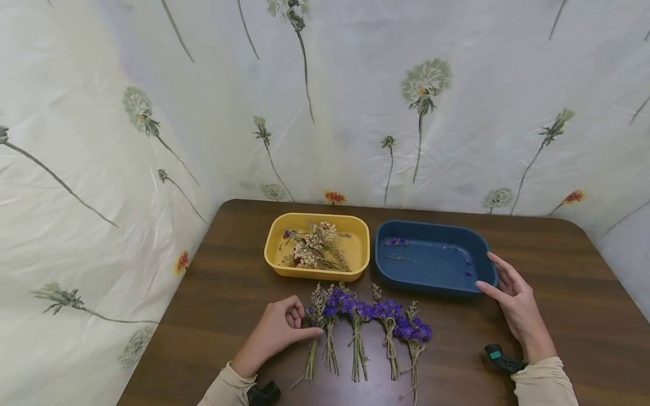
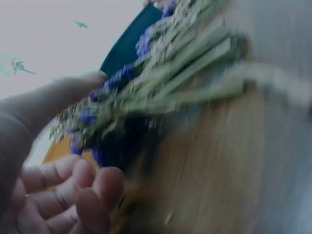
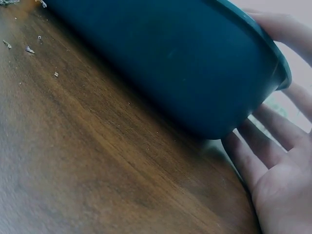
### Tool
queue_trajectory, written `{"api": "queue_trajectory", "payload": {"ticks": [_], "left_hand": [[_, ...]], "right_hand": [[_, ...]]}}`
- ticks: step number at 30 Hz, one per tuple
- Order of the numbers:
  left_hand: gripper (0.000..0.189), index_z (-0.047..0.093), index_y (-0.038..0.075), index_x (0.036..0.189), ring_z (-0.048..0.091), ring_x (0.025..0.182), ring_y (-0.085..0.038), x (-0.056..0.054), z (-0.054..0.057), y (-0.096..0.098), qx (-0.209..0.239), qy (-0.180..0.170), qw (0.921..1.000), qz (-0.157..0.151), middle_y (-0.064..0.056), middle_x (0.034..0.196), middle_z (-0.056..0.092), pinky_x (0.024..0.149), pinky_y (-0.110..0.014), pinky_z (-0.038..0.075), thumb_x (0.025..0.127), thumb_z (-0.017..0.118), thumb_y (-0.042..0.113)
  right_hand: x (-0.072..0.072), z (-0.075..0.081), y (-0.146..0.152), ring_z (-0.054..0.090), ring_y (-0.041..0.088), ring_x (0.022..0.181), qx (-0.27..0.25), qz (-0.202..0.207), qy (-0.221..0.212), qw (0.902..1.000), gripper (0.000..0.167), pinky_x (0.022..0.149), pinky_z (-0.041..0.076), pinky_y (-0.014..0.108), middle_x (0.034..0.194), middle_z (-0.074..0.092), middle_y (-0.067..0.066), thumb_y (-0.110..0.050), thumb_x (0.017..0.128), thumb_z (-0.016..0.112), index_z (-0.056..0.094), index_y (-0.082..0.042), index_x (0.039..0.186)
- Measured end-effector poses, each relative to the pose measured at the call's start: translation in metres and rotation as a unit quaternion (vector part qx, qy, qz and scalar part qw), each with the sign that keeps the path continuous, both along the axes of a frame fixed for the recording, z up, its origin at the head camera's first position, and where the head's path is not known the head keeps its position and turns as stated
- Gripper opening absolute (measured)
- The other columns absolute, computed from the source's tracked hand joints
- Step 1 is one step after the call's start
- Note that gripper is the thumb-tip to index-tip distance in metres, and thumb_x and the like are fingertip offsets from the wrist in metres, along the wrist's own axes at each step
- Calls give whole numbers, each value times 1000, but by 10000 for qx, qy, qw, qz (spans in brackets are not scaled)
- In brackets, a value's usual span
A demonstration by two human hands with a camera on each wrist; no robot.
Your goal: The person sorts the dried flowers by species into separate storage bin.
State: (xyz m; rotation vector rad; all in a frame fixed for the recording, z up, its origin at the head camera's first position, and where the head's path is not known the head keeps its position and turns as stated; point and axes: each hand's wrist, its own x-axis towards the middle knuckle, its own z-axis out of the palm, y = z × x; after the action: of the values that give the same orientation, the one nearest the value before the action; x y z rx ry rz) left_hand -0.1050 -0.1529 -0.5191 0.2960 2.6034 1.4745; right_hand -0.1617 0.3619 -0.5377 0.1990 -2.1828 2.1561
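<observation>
Several small bunches of purple and pale dried flowers, tied with twine, lie side by side on the brown table [image 1: 213, 316]. My left hand [image 1: 286, 327] is beside the leftmost bunch [image 1: 312, 352], thumb straight out over its stems and other fingers loosely curled, holding nothing. In the blurred left wrist view, flowers [image 2: 122, 100] show beyond the thumb and fingers. My right hand [image 1: 518, 304] holds the right end of a blue tray [image 1: 437, 286], thumb and forefinger at its rim. From the right wrist view, fingers [image 3: 273, 126] lie against the tray's outer end.
A yellow tray [image 1: 316, 273] holding dried flowers stands left of the blue tray. Loose purple petals [image 1: 397, 241] and a thin stem [image 1: 399, 259] lie in the blue tray. Flower-patterned cloth [image 1: 345, 113] hangs behind the table. Crumbs [image 3: 30, 49] dot the tabletop.
</observation>
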Motion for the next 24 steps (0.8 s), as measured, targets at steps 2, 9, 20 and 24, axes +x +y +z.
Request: {"api": "queue_trajectory", "payload": {"ticks": [2,9,20,24], "left_hand": [[44,62,11,83,52,54,-4,3,0,4,-30,-230,9997,-78,9,65,58,56,-22,48,75,93,42],[26,70,4,84,59,48,-9,3,-4,2,766,-1177,9898,-244,2,63,69,48,-29,54,83,88,23],[25,76,-7,102,76,74,-13,-4,-8,-9,1810,-1877,9649,-310,-17,90,80,67,-31,63,91,79,16],[29,75,-8,110,77,79,-15,-4,-7,-11,1776,-1899,9653,-244,-21,98,79,71,-33,64,94,76,16]], "right_hand": [[0,0,-1,40,-9,139,49,-13,-50,10000,71,98,43,3,169,31,-5,5,100,60,31,-12,163],[1,0,0,41,-5,140,-64,-34,-58,10000,70,98,44,4,168,32,-5,6,100,60,33,-12,163],[-2,1,-1,47,-7,135,-265,-15,63,9996,70,98,46,5,167,34,-2,9,98,59,33,-7,162],[-2,-1,0,48,-6,135,-310,11,74,9995,70,97,46,5,166,35,-2,10,98,59,33,-7,162]]}}
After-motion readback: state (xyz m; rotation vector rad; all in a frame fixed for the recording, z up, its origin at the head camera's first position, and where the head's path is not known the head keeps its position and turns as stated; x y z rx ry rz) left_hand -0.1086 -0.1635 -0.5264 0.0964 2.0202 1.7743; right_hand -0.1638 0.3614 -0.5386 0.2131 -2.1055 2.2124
